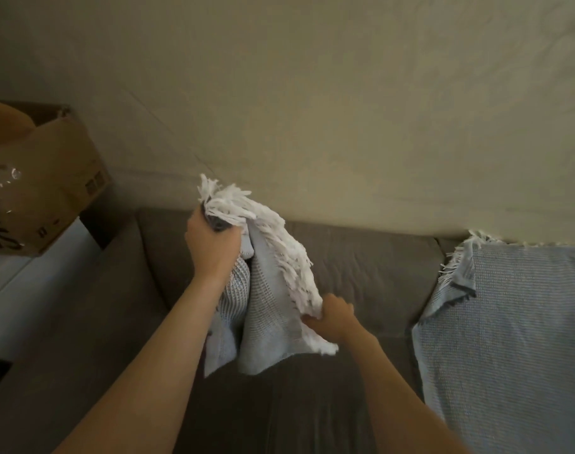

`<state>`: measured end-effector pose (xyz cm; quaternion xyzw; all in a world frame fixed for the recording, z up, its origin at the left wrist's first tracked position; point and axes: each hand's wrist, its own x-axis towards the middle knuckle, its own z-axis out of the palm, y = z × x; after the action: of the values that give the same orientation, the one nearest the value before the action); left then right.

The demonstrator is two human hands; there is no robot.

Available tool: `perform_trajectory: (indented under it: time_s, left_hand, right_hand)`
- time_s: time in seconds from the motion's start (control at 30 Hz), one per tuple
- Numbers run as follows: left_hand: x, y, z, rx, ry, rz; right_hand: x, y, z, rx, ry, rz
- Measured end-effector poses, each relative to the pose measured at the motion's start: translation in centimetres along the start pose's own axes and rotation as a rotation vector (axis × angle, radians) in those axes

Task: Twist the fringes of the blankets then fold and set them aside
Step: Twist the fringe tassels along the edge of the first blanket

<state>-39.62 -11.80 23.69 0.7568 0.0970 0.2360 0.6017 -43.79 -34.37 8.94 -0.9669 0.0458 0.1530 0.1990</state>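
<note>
Above the grey sofa [361,257] we held the pale blue blanket [266,322] bunched up, our left hand [212,247] clenched round its top and our right hand [332,319] pinching the white fringe [279,244] lower down, seemingly to stretch it for twisting; a second blanket [509,339] lay draped at right.

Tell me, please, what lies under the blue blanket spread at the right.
The spread blanket lies over the grey sofa, draped across its backrest and seat. Whether anything else sits beneath it cannot be seen; the cloth covers that part completely.
</note>
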Motion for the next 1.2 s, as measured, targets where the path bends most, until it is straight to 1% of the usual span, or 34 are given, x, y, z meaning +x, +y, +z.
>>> perform_trajectory:
  time_s: [0.03,0.07,0.17,0.23,0.37,0.43,0.5,0.53,0.57,0.67,0.73,0.77,0.83,0.9,0.97,1.03,1.07,1.13,1.2]
  left_hand:
    - [0.3,0.1,0.0,-0.031,0.030,-0.010]
    - [0.5,0.2,0.1,-0.063,0.054,-0.016]
    - [1.1,0.1,0.4,-0.091,0.118,-0.064]
    - [1.4,-0.3,0.7,-0.106,0.169,-0.105]
    - [1.5,-0.8,1.4,-0.221,0.211,-0.161]
    - [1.3,-0.6,1.8,-0.287,0.217,-0.192]
    - [1.5,-0.5,2.2,-0.348,0.236,-0.213]
    - [1.6,-0.6,2.4,-0.382,0.241,-0.224]
    - [1.7,-0.5,2.5,-0.417,0.238,-0.233]
    - [1.5,0.3,2.8,-0.491,0.212,-0.274]
    - [1.4,0.9,2.9,-0.550,0.187,-0.309]
    - [1.4,1.3,3.0,-0.572,0.167,-0.322]
    - [1.5,2.2,3.2,-0.607,0.119,-0.334]
    - [1.7,3.1,3.3,-0.639,0.080,-0.342]
    - [1.8,3.8,3.4,-0.651,0.045,-0.338]
    - [1.8,4.4,3.6,-0.660,0.019,-0.345]
    - [1.8,4.6,3.7,-0.667,0.011,-0.354]
    - [1.8,4.9,4.0,-0.667,-0.001,-0.366]
    - [1.8,5.1,4.2,-0.667,-0.031,-0.376]
  right_hand:
    - [0.0,0.6,0.3,0.013,0.005,0.004]
    - [0.1,1.2,0.7,0.078,0.017,-0.012]
    - [0.0,2.5,1.1,0.447,0.059,-0.052]
    - [-0.2,2.9,0.9,0.627,0.112,-0.080]
    - [-0.2,3.1,0.7,0.743,0.226,-0.103]
    - [0.1,3.7,1.0,0.753,0.224,-0.085]
    - [0.0,4.0,1.3,0.754,0.194,0.004]
    - [-0.1,4.0,1.6,0.762,0.225,0.053]
    - [-0.4,4.0,1.8,0.776,0.308,0.097]
    - [-1.3,3.4,1.9,0.791,0.668,0.223]
    - [-1.2,3.4,2.0,0.681,0.808,0.147]
    - [-0.8,3.5,2.2,0.590,0.834,0.088]
    - [-0.2,3.7,2.3,0.476,0.814,0.031]
    - [0.5,3.6,2.1,0.477,0.742,0.015]
    - [1.5,3.1,2.0,0.516,0.612,-0.001]
    - [2.6,2.3,2.1,0.545,0.424,0.014]
    - [3.3,2.1,2.3,0.539,0.359,0.021]
    - [4.6,1.5,2.7,0.533,0.325,0.037]
    - [4.5,0.1,1.4,0.585,0.404,0.032]
